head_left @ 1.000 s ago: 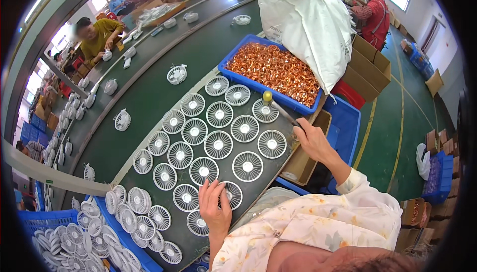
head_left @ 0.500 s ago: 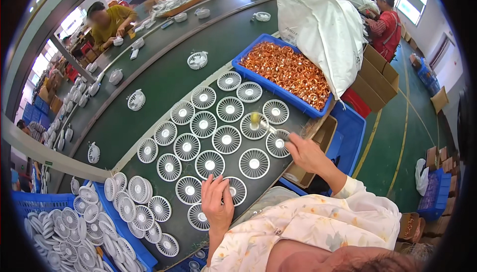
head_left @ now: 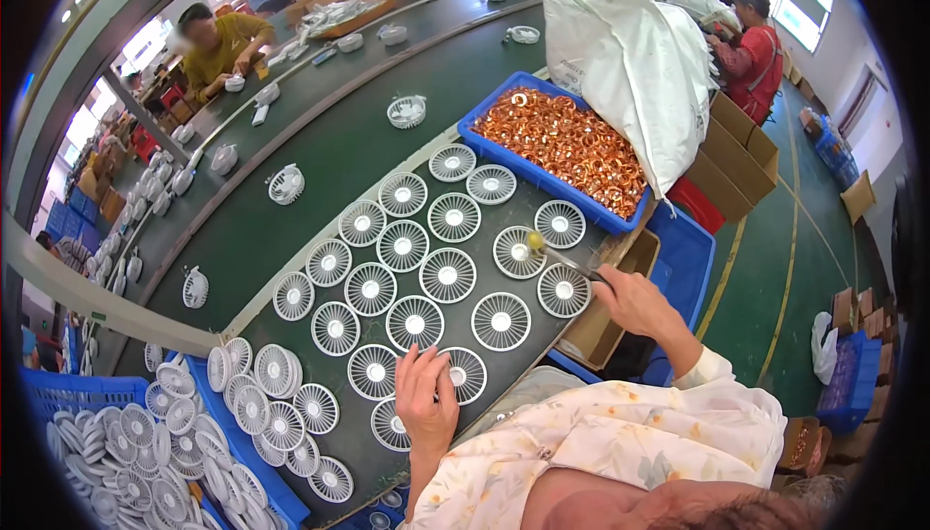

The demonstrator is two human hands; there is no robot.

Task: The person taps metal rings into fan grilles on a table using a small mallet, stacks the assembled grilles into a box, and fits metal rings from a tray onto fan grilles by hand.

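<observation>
My right hand (head_left: 639,305) is closed round the dark handle of a slim tool (head_left: 570,263) with a metal shaft and a rounded yellow tip. The tip is over a round white spoked disc (head_left: 513,257), near its hub; whether they touch I cannot tell. My left hand (head_left: 426,399) rests with fingers extended and slightly bent, between a disc (head_left: 466,376) and another disc (head_left: 372,372). Its fingertips lie at the edges of these discs, and I see nothing held. Several similar discs lie flat in rows on the dark worktop (head_left: 291,348).
A blue tray (head_left: 589,202) of copper-coloured rings stands at the worktop's far right, beside a white sack (head_left: 625,75). Blue bins (head_left: 87,387) of piled discs stand at the left. Beyond runs a green conveyor (head_left: 334,167) carrying white parts; other people sit or stand around.
My right hand and the tool have moved right, and three discs around the tip have shifted right. White parts on the conveyor have travelled right. My left hand has barely moved.
</observation>
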